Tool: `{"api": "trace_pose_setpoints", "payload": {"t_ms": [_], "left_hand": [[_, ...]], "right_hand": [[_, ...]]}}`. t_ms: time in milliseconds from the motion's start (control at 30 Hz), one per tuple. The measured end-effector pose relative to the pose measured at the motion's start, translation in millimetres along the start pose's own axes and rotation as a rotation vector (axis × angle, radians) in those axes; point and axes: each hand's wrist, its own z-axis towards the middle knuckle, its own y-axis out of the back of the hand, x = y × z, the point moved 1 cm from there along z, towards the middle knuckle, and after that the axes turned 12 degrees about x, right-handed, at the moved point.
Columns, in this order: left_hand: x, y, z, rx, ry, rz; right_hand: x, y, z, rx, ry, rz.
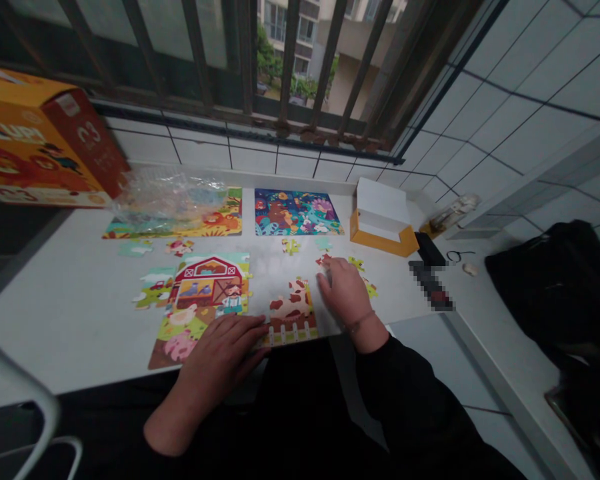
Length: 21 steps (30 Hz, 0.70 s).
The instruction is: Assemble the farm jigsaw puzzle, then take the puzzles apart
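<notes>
A farm jigsaw puzzle [213, 283], with a red barn, a hen and a pig, lies partly joined before me. To its right is a joined cow section [290, 310] with a white fence along its bottom. My left hand [225, 347] lies flat, its stretched fingers over the puzzle's lower edge and touching the cow section's left side. My right hand [347, 293] is closed at the fingertips on a small red and white puzzle piece [323, 260], right of the cow. Loose pieces [291, 246] lie above the cow, and others [357, 264] are partly behind my right hand.
A dark blue animal puzzle [300, 213] lies at the back. Crumpled clear plastic [167, 197] covers part of another puzzle [225, 217]. An orange box [35, 147] stands back left, an open yellow and white box [383, 223] back right. A black object [430, 249] lies beside it.
</notes>
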Motion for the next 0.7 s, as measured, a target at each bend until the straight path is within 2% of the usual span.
{"api": "trace_pose_setpoints", "payload": {"t_ms": [100, 200, 467, 600, 700], "left_hand": [[0.3, -0.2, -0.1, 0.005, 0.006, 0.002], [0.5, -1.1, -0.4, -0.005, 0.016, -0.002], [-0.2, -0.1, -0.2, -0.006, 0.016, -0.011], [-0.7, 0.5, 0.0, -0.003, 0.013, -0.006], [-0.4, -0.6, -0.3, 0.009, 0.012, -0.003]], "right_hand": [[-18.3, 1.7, 14.5, 0.031, -0.105, -0.04], [-28.0, 0.0, 19.1, 0.063, -0.078, 0.022], [-24.3, -8.2, 6.7, 0.045, 0.0, 0.175], [-26.9, -7.9, 8.3, -0.028, 0.023, 0.174], [-30.5, -5.6, 14.1, 0.015, 0.065, 0.168]]}}
